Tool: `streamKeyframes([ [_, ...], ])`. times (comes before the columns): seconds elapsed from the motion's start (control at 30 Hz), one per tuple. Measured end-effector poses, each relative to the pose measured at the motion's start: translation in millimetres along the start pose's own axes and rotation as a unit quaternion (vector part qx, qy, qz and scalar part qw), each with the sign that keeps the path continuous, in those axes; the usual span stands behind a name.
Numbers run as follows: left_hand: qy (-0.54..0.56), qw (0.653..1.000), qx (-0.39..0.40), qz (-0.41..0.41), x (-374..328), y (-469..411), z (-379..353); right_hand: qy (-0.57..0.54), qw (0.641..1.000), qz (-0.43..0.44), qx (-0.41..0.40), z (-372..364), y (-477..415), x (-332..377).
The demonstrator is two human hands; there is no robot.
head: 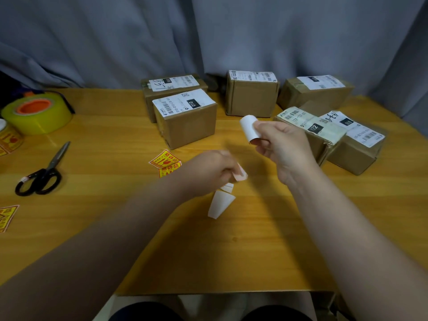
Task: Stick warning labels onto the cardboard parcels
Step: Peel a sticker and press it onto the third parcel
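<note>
Above the middle of the wooden table [115, 216], my right hand [284, 149] pinches a curled white paper piece [250, 129], white side towards me. My left hand [213, 170] grips a white backing strip [221, 203] that hangs down from its fingers; the hand is blurred. Two yellow-and-red warning labels [165, 162] lie on the table just left of my left hand. Several cardboard parcels with white shipping labels stand behind: one in front at centre [185, 119], one at the back [252, 93], and two at the right [328, 140].
A yellow tape roll with an orange core [37, 113] sits at far left. Black-handled scissors [44, 172] lie near it. More warning labels lie at the left edge [7, 217] and beside the tape [10, 141]. A grey curtain hangs behind the table.
</note>
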State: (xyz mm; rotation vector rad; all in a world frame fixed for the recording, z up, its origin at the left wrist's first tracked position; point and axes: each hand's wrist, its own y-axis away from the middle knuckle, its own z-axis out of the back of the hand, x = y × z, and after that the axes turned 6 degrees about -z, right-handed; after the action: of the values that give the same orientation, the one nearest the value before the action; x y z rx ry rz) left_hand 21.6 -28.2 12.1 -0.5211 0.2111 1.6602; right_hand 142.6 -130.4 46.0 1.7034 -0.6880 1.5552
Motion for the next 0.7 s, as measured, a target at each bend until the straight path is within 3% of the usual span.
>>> streamKeyframes([
  [0.07, -0.015, 0.999, 0.045, 0.000, -0.7, 4.7, -4.9, 0.003, 1.000, 0.000, -0.005, -0.4, 3.4, -5.8],
  [0.23, 0.127, 0.992, 0.016, 0.017, -4.0, 12.7, 1.0, -0.012, 1.000, -0.001, -0.022, -4.7, 10.5, -15.4],
  [0.3, 0.124, 0.992, 0.017, 0.021, -6.8, 13.7, 5.5, -0.018, 1.000, 0.001, -0.025, -7.6, 12.6, -16.1],
  [0.37, 0.109, 0.992, -0.049, 0.039, -10.9, 15.6, 8.3, -0.022, 0.999, -0.004, -0.033, -11.7, 12.9, -17.3],
  [0.43, 0.099, 0.979, -0.168, 0.065, -16.1, 15.9, 11.1, -0.018, 0.999, -0.012, -0.047, -18.4, 12.8, -18.5],
  [0.5, 0.020, 0.967, -0.244, 0.074, -19.5, 13.6, 12.5, -0.003, 0.998, -0.008, -0.063, -27.6, 11.6, -20.8],
  [0.6, -0.144, 0.950, -0.265, 0.076, -19.1, 8.5, 8.1, 0.024, 0.997, -0.006, -0.077, -43.6, 15.6, -21.2],
  [0.7, -0.240, 0.922, -0.296, 0.064, -16.9, 6.9, 4.8, 0.029, 0.995, -0.006, -0.092, -55.4, 19.4, -20.2],
])
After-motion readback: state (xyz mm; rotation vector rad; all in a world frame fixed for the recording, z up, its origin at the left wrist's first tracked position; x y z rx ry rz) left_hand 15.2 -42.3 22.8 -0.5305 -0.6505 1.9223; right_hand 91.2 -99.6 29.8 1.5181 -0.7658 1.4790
